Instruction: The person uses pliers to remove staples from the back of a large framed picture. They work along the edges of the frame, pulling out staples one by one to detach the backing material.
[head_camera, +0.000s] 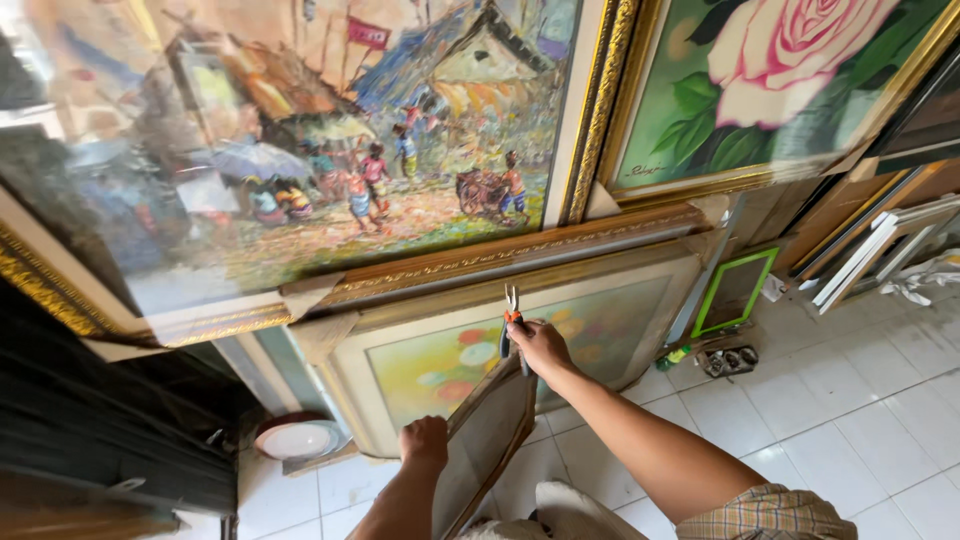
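My right hand (541, 345) is closed around the handles of a pair of pliers (512, 318), whose metal jaws point up and away from me, toward the far wall of paintings. My left hand (425, 441) is curled over the near left edge of a small wooden frame (488, 440), gripping it; the frame stands tilted on its edge between my two arms, its upper far corner just beneath the pliers.

Just behind the frame a painting of coloured balloons (470, 352) in a pale frame leans against the stack. Above it, a large market scene (300, 140) in a gilt frame fills the far left, and a pink rose painting (790, 70) sits at the far right. A small green-edged frame (735, 290) leans to the right, with more white frames (880, 250) stacked beyond it. A round white plate (298, 438) lies on the white tiled floor (850, 400) at the near left.
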